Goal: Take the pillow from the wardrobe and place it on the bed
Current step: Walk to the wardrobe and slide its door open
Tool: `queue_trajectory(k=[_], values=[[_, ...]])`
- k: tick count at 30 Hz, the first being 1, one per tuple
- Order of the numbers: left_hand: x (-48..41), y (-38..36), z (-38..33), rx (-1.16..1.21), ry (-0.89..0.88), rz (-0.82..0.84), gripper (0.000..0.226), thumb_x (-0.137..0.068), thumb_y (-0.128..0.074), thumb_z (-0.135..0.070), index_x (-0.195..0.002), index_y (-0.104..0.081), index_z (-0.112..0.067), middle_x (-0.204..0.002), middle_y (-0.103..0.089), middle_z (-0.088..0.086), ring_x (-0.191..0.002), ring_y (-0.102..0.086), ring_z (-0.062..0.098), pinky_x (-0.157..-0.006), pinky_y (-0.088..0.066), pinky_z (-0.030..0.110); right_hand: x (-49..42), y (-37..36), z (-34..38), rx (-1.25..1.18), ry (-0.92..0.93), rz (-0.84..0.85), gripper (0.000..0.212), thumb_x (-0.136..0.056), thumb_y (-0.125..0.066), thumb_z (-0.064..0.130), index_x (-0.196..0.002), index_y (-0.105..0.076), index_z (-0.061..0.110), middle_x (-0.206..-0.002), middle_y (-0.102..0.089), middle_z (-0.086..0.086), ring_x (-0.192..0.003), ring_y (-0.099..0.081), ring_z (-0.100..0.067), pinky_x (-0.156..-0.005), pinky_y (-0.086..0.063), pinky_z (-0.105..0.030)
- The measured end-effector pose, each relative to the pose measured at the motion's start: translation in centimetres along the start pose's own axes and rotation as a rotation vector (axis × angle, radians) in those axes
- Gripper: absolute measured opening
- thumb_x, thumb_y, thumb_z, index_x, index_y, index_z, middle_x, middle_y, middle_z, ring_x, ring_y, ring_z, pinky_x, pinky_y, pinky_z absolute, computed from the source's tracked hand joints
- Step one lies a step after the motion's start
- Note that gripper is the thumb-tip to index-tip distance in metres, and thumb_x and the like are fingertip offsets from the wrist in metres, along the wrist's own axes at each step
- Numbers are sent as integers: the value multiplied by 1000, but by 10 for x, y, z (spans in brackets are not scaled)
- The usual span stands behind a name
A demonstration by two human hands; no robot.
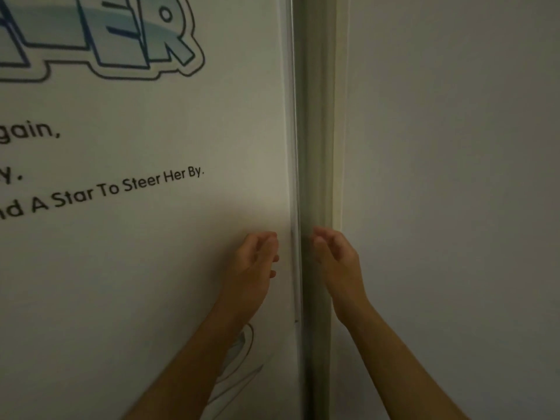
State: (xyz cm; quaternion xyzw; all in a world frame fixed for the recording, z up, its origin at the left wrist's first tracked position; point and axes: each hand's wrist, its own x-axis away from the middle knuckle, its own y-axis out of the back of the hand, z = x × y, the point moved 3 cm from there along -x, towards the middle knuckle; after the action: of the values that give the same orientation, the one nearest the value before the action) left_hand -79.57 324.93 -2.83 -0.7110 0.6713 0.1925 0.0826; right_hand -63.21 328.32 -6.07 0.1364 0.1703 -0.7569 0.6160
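Two white wardrobe doors fill the view, and no pillow or bed is visible. The left door carries blue outlined letters and black printed text. The right door is plain. A narrow vertical gap runs between them. My left hand hovers at the left door's inner edge, fingers curled and holding nothing. My right hand reaches toward the edge of the right door at the gap, its fingers curled and apart; whether they touch the edge I cannot tell.
The room is dim. A faint line drawing shows on the lower part of the left door, partly behind my left forearm. What lies inside the wardrobe is hidden.
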Motion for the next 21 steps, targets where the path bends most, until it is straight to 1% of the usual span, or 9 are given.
queue_trajectory(k=[3, 5, 7, 8, 10, 12, 16, 19, 21], values=[[-12, -10, -2, -62, -7, -18, 16, -99, -48, -29, -108, -61, -31, -104, -65, -7, -92, -63, 11, -75, -55, 27, -19, -4, -13, 61, 9, 21, 28, -96, -61, 17, -123, -61, 25, -112, -66, 12, -101, -61, 5, -90, -50, -13], [-17, -15, -2, -135, -3, -9, 24, -99, -48, -27, -121, -58, -27, -115, -64, -5, -100, -62, 12, -86, -54, 34, -29, -10, -23, 137, 35, 53, 35, -94, -65, 15, -128, -61, 20, -110, -64, 12, -97, -59, 7, -82, -46, -2], [-20, -16, 0, -228, -15, -1, 35, -99, -48, -27, -134, -52, -24, -130, -58, -7, -112, -59, 13, -97, -51, 34, -38, -16, -33, 213, 55, 50, 36, -93, -66, 17, -129, -60, 18, -108, -62, 13, -92, -58, 6, -73, -41, 5], [-20, -16, 0, -268, -28, 2, 39, -99, -48, -26, -138, -49, -24, -135, -55, -9, -114, -58, 12, -99, -49, 29, -42, -18, -37, 237, 56, 35, 36, -92, -67, 17, -127, -61, 17, -106, -62, 11, -90, -59, 4, -71, -40, 6], [-21, -17, 1, -338, -64, 14, 44, -99, -48, -24, -143, -44, -25, -138, -50, -13, -110, -56, 4, -91, -45, 9, -49, -22, -43, 258, 59, 7, 33, -90, -70, 16, -122, -66, 13, -100, -65, 8, -88, -61, -3, -70, -38, 7], [-22, -19, 2, -373, -67, 20, 47, -98, -49, -23, -144, -41, -24, -138, -47, -14, -107, -53, -4, -80, -41, -2, -53, -26, -46, 264, 66, -1, 27, -88, -72, 17, -115, -69, 13, -94, -66, 8, -82, -62, 2, -68, -39, 6], [-22, -20, 3, -391, -55, -11, 49, -96, -53, -25, -144, -42, -23, -140, -49, -12, -109, -56, 1, -76, -44, 2, -53, -30, -47, 264, 105, -47, 15, -85, -75, 15, -99, -70, 18, -80, -64, 13, -74, -61, 2, -65, -44, 0], [-21, -20, 4, -389, -42, -13, 50, -95, -54, -27, -144, -42, -23, -142, -48, -11, -112, -55, 4, -81, -44, 8, -52, -30, -45, 296, 139, -67, 12, -85, -75, 15, -96, -71, 13, -79, -65, 8, -71, -62, -3, -66, -44, -5], [-21, -20, 4, -391, -39, -19, 50, -94, -55, -28, -143, -42, -23, -142, -48, -12, -112, -55, 3, -80, -44, 10, -52, -30, -45, 296, 129, -56, 11, -86, -74, 15, -96, -70, 13, -82, -66, 7, -74, -64, -8, -71, -50, -16]])
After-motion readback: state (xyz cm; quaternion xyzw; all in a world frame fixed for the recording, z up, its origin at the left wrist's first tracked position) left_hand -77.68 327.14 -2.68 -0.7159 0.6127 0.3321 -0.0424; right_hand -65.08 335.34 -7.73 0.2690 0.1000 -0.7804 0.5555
